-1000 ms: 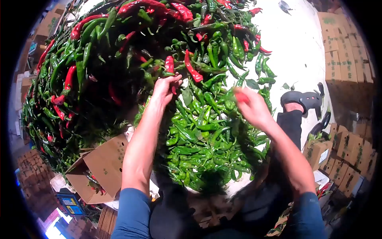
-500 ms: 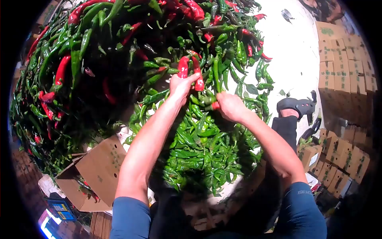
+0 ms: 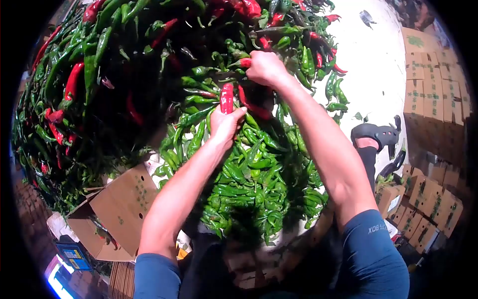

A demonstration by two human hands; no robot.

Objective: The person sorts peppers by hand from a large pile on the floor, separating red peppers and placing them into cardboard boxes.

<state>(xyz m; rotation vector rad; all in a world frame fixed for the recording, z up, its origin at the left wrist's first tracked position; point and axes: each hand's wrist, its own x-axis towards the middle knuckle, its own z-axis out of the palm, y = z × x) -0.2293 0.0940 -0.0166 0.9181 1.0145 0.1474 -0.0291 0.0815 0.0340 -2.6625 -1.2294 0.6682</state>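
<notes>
My left hand (image 3: 226, 123) is closed around a glossy red chili pepper (image 3: 226, 98) that points up between thumb and fingers. Another red pepper (image 3: 253, 105) lies against the same hand's right side; I cannot tell whether it is gripped. Farther up, my right hand (image 3: 266, 68) is closed at the edge of the big pile, with a red pepper (image 3: 243, 63) poking out from its fingertips. Below both hands spreads a heap of green peppers (image 3: 244, 192), partly in shadow. The large mixed pile of green and red peppers (image 3: 89, 74) rises on the left.
An open cardboard box (image 3: 122, 212) stands at lower left with a few peppers inside. Stacked cartons (image 3: 428, 94) line the right side. A foot in a dark sandal (image 3: 376, 134) rests on the white sheet (image 3: 371, 65). A dark scrap (image 3: 367, 18) lies on the sheet.
My right hand has moved up and left from the green heap to the big pile, where a red pepper shows at its fingers. My left hand has stayed nearly in place with its red pepper.
</notes>
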